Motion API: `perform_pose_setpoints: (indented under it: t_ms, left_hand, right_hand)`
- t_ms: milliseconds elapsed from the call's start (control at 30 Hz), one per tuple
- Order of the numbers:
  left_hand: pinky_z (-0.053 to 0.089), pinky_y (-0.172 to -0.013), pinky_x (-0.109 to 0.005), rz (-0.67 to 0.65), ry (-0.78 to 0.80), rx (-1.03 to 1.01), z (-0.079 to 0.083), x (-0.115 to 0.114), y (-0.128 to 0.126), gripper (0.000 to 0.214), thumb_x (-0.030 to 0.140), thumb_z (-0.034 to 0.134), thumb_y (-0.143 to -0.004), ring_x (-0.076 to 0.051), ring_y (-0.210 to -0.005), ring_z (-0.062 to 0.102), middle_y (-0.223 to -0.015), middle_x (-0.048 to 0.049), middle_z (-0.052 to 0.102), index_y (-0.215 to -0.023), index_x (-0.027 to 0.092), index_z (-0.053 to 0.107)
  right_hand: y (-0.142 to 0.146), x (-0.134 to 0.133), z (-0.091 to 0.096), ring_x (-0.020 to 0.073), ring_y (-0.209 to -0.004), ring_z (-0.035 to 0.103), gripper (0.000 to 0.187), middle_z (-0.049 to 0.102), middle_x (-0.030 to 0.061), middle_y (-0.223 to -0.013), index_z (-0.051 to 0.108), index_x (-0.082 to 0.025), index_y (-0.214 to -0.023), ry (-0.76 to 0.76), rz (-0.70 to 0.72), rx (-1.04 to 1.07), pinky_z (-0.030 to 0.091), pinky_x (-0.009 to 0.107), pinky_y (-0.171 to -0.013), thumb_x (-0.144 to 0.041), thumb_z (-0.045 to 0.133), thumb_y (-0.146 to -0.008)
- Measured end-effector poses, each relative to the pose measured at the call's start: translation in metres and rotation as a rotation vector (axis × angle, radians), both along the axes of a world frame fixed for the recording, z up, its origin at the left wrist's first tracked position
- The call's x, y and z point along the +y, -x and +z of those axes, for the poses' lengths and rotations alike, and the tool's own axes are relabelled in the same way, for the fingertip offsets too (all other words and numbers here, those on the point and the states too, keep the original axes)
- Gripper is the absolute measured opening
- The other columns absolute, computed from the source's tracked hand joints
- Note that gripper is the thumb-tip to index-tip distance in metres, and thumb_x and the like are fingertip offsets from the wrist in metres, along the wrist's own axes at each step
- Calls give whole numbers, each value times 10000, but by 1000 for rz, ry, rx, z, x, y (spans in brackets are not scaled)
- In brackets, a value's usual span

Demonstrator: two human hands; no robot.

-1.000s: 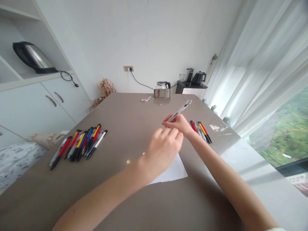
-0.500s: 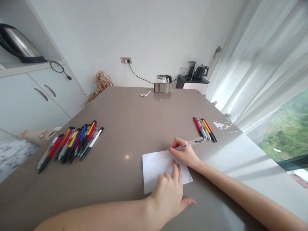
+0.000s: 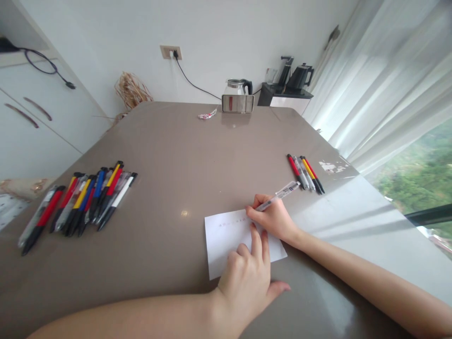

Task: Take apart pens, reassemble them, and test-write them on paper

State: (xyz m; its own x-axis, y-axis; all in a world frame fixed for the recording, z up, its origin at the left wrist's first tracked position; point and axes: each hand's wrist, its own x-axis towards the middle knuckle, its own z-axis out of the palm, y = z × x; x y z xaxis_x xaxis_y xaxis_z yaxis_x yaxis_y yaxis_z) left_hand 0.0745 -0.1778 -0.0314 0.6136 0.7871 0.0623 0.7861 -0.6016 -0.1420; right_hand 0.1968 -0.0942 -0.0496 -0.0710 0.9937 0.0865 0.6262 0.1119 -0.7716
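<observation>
A sheet of white paper (image 3: 221,247) lies on the brown glossy table (image 3: 158,282) before me, with a faint line of small marks near its top. My left hand (image 3: 247,278) rests on the paper, palm down, thumb out to the side and two fingers stretched forward. At the paper's upper right, my right hand (image 3: 273,217) grips a clear pen (image 3: 278,195) between thumb and fingers. The pen leans up to the right; its tip is hidden behind my fingers.
Several pens (image 3: 88,197) in mixed colours lie in a group on the left. A smaller row of pens (image 3: 305,174) is at the right. Near the far edge stand a glass kettle (image 3: 235,85), a shiny metal box (image 3: 237,103) and a crumpled wrapper (image 3: 207,115). A white curtain (image 3: 381,84) hangs to the right.
The view has tilted down and shifted slightly. My right hand still holds the pen, which now points more steeply upward; the left hand stays on the paper.
</observation>
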Motion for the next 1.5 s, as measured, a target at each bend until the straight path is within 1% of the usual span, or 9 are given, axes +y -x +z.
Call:
perform_pose_setpoints:
  t_ms: [333, 667, 800, 1100, 1233, 1333, 1500]
  left_hand:
    - [364, -400, -270, -15, 2, 3, 1, 1, 0, 777, 652, 335, -713, -152, -533, 494, -1193, -230, 470, -1250, 96, 411]
    - [359, -406, -273, -13, 23, 0, 2, 1, 0, 735, 632, 331, -732, -150, -537, 501, -1203, -223, 466, -1250, 117, 416]
    - [369, -414, -275, -22, 13, 16, 1, 2, 0, 726, 618, 311, -748, -154, -545, 511, -1222, -217, 453, -1246, 101, 418]
    - [357, -420, -275, -22, 8, 16, 3, 2, 0, 709, 608, 323, -749, -160, -552, 506, -1172, -223, 489, -1227, 98, 441]
    - [351, -422, -278, -17, 16, 3, 3, 2, 0, 698, 610, 334, -743, -161, -550, 500, -1161, -219, 496, -1220, 114, 452]
    - [361, -425, -285, -21, 19, 8, 2, 2, 0, 704, 602, 346, -743, -165, -554, 501, -1172, -214, 491, -1223, 96, 445]
    - [365, -426, -282, -24, 19, 3, 0, 1, 0, 706, 594, 342, -751, -157, -553, 499, -1201, -200, 477, -1239, 90, 422]
  right_hand:
    - [1, 0, 2, 71, -436, 335, 194, 426, -47, -439, 409, -180, -520, 23, 2, 10, 275, 196, -420, -247, 529, -657]
    - [2, -1, 4, 68, -435, 325, 205, 405, -52, -430, 386, -182, -503, 16, 5, 16, 268, 199, -424, -231, 530, -640]
    - [2, -1, 4, 66, -434, 324, 196, 404, -54, -433, 390, -180, -505, 16, 1, 10, 268, 197, -421, -224, 524, -641]
    - [1, -1, 5, 66, -433, 326, 195, 405, -55, -436, 378, -182, -507, 10, 10, 2, 272, 199, -422, -214, 514, -644]
    - [1, -1, 4, 70, -433, 343, 190, 442, -49, -437, 386, -184, -516, 27, 27, 16, 286, 201, -433, -220, 516, -649]
    - [1, -2, 4, 74, -437, 359, 176, 473, -43, -445, 401, -184, -525, 44, 52, 19, 297, 202, -443, -220, 518, -650]
    - [1, -2, 5, 65, -427, 331, 183, 421, -55, -426, 372, -183, -512, 20, 16, 18, 277, 198, -425, -187, 501, -640]
